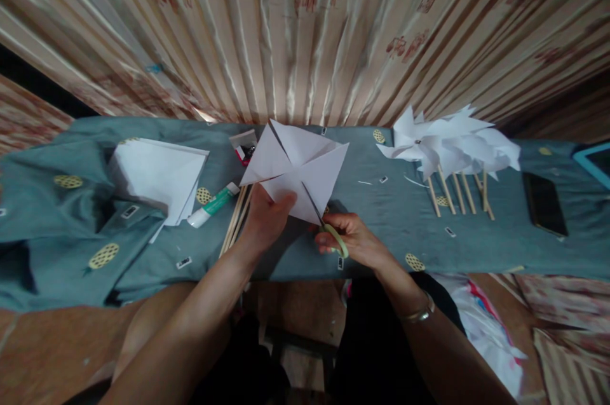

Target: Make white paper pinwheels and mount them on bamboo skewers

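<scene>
A square of white paper (312, 160), with slits running from its corners toward the middle, is held above the cloth. My left hand (269, 214) pinches its near left edge, thumb on top. In my right hand (350, 236) is a pair of scissors (337, 240) with pale yellow-green handles. Their blades lie at the paper's near right corner, along a slit. Under the paper and beside my left hand, several wooden sticks (234, 220) rest on the cloth. A glue stick (213, 205) lies left of them.
A stack of white paper (157, 170) sits on the left. Finished paper pinwheels (452, 141) on sticks are piled at right, near a dark phone (544, 203) and a blue-edged device (595, 163). A small plastic packet (244, 145) lies behind the sticks. Curtains (295, 36) hang behind the cloth-covered table (381, 233).
</scene>
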{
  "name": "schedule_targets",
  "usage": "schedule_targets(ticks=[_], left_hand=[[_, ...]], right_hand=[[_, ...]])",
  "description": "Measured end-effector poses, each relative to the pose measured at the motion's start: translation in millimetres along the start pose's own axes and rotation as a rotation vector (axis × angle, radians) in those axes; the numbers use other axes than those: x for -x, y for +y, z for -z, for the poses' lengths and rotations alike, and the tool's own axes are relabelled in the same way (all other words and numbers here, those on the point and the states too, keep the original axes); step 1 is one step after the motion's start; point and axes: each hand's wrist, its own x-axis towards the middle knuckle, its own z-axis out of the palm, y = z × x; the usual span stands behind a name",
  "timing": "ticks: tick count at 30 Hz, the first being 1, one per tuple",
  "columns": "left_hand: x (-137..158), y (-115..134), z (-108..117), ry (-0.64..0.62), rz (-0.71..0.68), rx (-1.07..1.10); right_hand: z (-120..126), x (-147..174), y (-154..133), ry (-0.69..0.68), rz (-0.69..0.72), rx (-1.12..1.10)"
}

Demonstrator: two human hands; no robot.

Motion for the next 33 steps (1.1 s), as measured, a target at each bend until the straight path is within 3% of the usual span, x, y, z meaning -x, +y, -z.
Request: schedule_targets(ticks=[14,33], left_hand=[[-0.7,-1.8,2.6,0.025,-0.018,-0.021],[1.9,-2.5,-0.5,-0.042,-0.023,0.083]], right_hand=[[-1.4,0.0,-4.8,0.024,-0.005,-0.021],[-0.7,-0.8,-3.8,0.001,0.017,-0.039]])
